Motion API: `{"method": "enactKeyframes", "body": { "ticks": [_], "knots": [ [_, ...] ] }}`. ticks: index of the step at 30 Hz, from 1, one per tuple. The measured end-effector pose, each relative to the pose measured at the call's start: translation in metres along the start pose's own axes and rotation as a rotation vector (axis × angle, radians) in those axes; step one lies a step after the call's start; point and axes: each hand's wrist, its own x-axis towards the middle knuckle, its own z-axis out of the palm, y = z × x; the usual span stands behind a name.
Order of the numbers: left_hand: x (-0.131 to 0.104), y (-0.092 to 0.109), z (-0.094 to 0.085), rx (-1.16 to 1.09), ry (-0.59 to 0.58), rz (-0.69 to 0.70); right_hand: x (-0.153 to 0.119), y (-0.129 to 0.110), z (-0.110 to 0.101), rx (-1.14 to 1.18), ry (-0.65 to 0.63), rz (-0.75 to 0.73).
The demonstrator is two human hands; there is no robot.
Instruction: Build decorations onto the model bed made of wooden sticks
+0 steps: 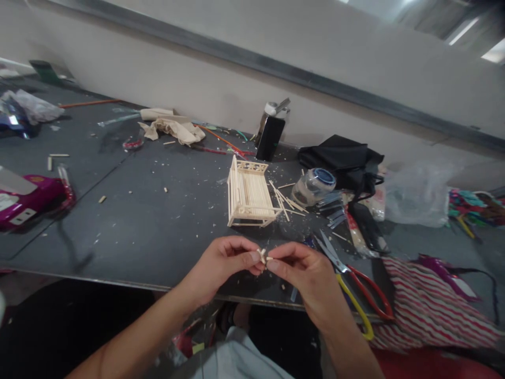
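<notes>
My left hand [232,260] pinches a small cluster of short pale wooden sticks [262,256] just above the table's front edge. Between the thumb and finger of my right hand [298,266] is a short stick piece [269,258], its end meeting or nearly touching the cluster. Just beyond both hands stands a miniature bed-like frame [254,192] built from thin wooden sticks, with railings along its sides. Loose thin sticks [288,202] lie at its right. Fingertips partly hide the pieces being held.
Scissors [331,250] and red-handled pliers [371,292] lie right of my right hand. A clear jar with a blue lid [315,185], a black bag [341,158] and a propped phone [271,138] stand behind. A striped cloth [430,305] covers the right edge; wood scraps dot the dark table [138,231].
</notes>
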Motion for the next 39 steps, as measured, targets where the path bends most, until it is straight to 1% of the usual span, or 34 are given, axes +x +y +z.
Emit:
{"method": "enactKeyframes", "body": {
  "ticks": [5,11,19,30,36,39],
  "knots": [
    [-0.001,0.001,0.002,0.036,0.027,0.014,0.000,-0.001,0.000,-0.039,-0.007,-0.007],
    [-0.003,0.002,0.003,0.054,0.012,0.047,0.000,0.004,-0.001,0.024,-0.064,0.023],
    [-0.003,0.000,0.004,0.096,-0.012,0.132,-0.002,0.007,-0.002,-0.053,-0.028,-0.009],
    [-0.003,0.000,0.006,0.300,0.047,0.294,-0.002,0.012,0.000,-0.104,0.053,-0.024],
    [-0.002,-0.004,0.005,0.311,0.047,0.327,-0.003,0.011,0.001,-0.163,0.066,-0.055],
    [-0.002,-0.005,0.005,0.292,0.051,0.317,-0.003,0.008,0.001,-0.197,0.066,-0.054]
  ]
}}
